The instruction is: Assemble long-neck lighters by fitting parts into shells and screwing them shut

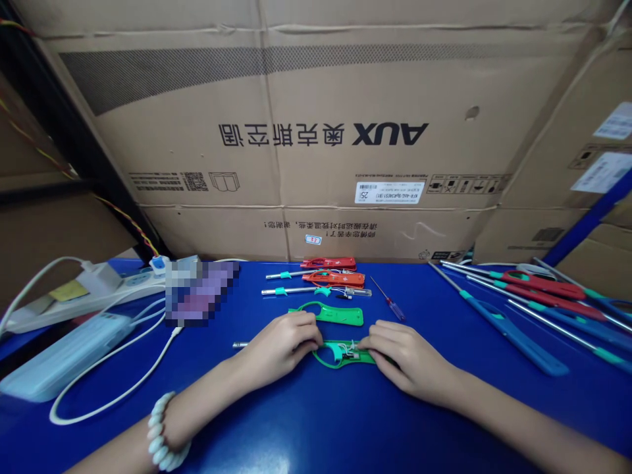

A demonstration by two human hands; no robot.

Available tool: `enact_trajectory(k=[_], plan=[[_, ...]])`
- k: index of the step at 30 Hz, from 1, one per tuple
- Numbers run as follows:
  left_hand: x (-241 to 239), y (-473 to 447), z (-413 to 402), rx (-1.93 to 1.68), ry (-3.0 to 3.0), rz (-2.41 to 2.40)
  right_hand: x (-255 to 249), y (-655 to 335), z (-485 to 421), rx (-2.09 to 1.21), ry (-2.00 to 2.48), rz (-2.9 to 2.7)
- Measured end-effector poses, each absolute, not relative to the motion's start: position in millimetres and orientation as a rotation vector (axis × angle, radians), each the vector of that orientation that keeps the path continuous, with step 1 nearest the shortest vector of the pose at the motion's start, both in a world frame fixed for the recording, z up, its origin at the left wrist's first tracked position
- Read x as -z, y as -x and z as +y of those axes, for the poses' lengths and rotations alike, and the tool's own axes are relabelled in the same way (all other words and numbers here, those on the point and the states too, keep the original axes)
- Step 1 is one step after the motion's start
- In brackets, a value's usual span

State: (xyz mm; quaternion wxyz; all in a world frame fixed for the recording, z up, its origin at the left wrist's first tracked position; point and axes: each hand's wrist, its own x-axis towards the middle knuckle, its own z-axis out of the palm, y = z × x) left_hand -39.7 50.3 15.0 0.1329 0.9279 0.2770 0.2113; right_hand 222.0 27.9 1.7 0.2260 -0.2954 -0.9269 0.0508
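My left hand (pixel 284 345) and my right hand (pixel 407 355) rest on the blue table (pixel 316 421), both closed on an open green lighter handle (pixel 340 354) with wires inside it. A metal rod (pixel 240 344) sticks out left from under my left hand. Just behind lies a separate green handle cover (pixel 330 315). Two orange long-nosed lighters (pixel 333 278) lie further back, and a small red screwdriver (pixel 390 301) lies to their right.
Several long lighters in blue, red and teal (pixel 533 303) lie at the right. A white power strip (pixel 83 289), a pale case (pixel 64 355) and white cables (pixel 123 388) sit at the left. Large cardboard boxes (pixel 316 131) wall the table's back.
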Motion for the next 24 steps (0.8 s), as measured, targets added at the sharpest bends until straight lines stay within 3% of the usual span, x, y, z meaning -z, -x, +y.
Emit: enact_trajectory(k=[10,17,24], plan=[[-9.8,39.9,57.5,-0.631,-2.186,0.799,-6.0,-219.3,28.5,-0.502,0.947,-2.401],[-16.3,45.2,61.6,-0.599,-2.207,0.797,-6.3,-216.4,25.8,-0.634,1.049,-2.332],[-12.8,49.8,67.3,-0.699,-2.604,0.966,-13.3,-227.5,43.2,-0.291,1.063,-2.379]])
